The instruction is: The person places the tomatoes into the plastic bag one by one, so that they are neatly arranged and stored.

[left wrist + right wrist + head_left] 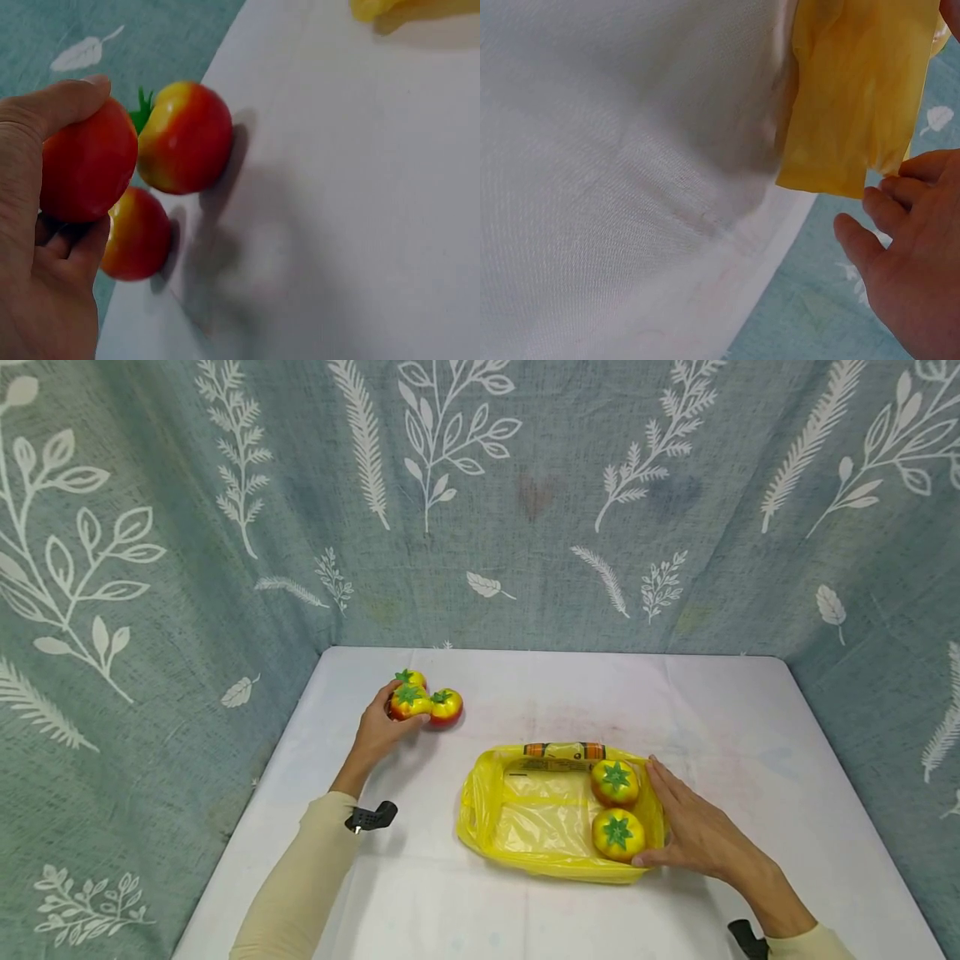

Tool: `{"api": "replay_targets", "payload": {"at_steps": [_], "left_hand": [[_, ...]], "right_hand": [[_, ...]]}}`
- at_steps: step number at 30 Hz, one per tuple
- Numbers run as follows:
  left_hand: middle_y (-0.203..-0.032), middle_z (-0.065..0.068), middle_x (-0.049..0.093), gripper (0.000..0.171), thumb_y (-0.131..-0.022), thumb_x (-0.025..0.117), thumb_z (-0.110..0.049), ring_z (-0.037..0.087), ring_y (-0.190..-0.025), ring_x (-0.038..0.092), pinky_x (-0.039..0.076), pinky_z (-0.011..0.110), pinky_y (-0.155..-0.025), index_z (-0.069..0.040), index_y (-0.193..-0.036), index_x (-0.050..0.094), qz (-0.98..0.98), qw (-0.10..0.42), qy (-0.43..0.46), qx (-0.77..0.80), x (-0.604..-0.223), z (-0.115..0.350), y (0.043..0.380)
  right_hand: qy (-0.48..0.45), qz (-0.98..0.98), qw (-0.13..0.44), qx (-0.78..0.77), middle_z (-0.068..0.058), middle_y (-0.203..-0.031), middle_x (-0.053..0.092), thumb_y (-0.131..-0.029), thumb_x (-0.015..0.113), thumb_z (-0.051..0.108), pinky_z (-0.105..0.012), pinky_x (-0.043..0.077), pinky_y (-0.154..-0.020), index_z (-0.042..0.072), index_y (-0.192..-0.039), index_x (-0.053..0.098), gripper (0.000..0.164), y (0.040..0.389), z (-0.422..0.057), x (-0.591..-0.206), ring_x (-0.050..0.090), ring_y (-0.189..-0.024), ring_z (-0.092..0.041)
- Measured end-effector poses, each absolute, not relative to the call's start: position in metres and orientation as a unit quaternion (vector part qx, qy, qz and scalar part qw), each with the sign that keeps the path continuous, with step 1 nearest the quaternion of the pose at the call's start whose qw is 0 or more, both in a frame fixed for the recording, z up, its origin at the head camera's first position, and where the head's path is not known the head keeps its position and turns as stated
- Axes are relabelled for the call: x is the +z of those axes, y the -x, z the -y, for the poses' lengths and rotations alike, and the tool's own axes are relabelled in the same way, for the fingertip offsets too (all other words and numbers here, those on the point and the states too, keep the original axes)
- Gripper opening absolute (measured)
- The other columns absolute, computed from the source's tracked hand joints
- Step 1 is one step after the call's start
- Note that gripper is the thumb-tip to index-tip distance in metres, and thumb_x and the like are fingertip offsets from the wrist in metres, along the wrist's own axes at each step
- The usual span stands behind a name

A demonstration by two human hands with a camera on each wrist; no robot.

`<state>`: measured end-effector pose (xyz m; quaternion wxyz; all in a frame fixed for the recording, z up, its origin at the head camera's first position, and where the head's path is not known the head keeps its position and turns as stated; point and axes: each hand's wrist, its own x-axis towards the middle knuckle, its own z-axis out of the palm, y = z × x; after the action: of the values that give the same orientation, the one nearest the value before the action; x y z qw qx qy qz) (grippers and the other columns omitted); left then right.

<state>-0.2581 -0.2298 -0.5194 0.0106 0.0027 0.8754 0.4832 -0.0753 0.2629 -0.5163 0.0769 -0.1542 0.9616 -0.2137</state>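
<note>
Clock: read in the head view, from the middle of the yellow container, with 12 away from the person.
Left hand (384,727): at 10 o'clock, thumb and fingers curved round one fruit and spread only as wide as its body; opposing sides are held, probably because the skin looks smooth and round enough to roll.
Held fruit (409,702): red and yellow, tomato-like, green star leaf up in the head view and left uncovered by the grip; whether it is clear of the bench (570,702) is hard to tell.
Loose fruits: a far fruit (412,677) just beyond the held one at its 12, and a near fruit (447,708) beside it at its 3; this tight cluster seems to call for a narrow grip from the outer side.
Yellow container (540,864): wide, shallow, apparently wrapped in thin plastic, its opening facing up; a printed strip (564,751) shows along its 12 o'clock rim.
Fruits inside: an upper fruit (615,782) at 2 o'clock and a lower fruit (618,835) at 4, both leaf up, crowded toward the 3 o'clock end, which leaves the 9 o'clock side bare.
Right hand (693,831): at 3 o'clock, spread loosely open against the container's end wall, gripping no fruit; probably a brace, since the light plastic could slide.
</note>
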Motion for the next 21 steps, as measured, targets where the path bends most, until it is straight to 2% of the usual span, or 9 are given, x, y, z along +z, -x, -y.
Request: {"api": "replay_targets", "payload": {"at_steps": [9, 13, 21], "left_hand": [[-0.154, 0.018, 0.041, 0.093, -0.081, 0.086, -0.04, 0.034, -0.138, 0.042, 0.034, 0.051, -0.116, -0.013, -0.155, 0.037, -0.876, 0.042, -0.06, 0.476, -0.511, 0.204, 0.253], [-0.153, 0.018, 0.042, 0.09, -0.081, 0.087, -0.035, 0.035, -0.136, 0.045, 0.036, 0.051, -0.114, -0.013, -0.154, 0.039, -0.874, 0.049, -0.084, 0.476, -0.51, 0.194, 0.249], [-0.142, 0.016, 0.052, 0.085, -0.08, 0.088, -0.026, 0.032, -0.125, 0.054, 0.043, 0.048, -0.109, -0.01, -0.15, 0.044, -0.861, 0.046, -0.146, 0.485, -0.506, 0.175, 0.242]], "right_hand": [[0.154, -0.962, 0.077, -0.212, -0.026, -0.164, 0.016, -0.064, 0.076, 0.08, -0.066, 0.038, -0.106, 0.0, -0.161, 0.013, 0.141, 0.075, -0.264, -0.516, 0.031, -0.143, -0.049], [0.154, -0.962, 0.078, -0.212, -0.026, -0.164, 0.016, -0.064, 0.076, 0.08, -0.066, 0.038, -0.106, 0.0, -0.161, 0.013, 0.141, 0.074, -0.265, -0.516, 0.031, -0.143, -0.049], [0.158, -0.962, 0.077, -0.209, -0.026, -0.164, 0.016, -0.064, 0.076, 0.079, -0.066, 0.037, -0.107, -0.001, -0.161, 0.013, 0.141, 0.075, -0.266, -0.514, 0.03, -0.144, -0.048]]}}
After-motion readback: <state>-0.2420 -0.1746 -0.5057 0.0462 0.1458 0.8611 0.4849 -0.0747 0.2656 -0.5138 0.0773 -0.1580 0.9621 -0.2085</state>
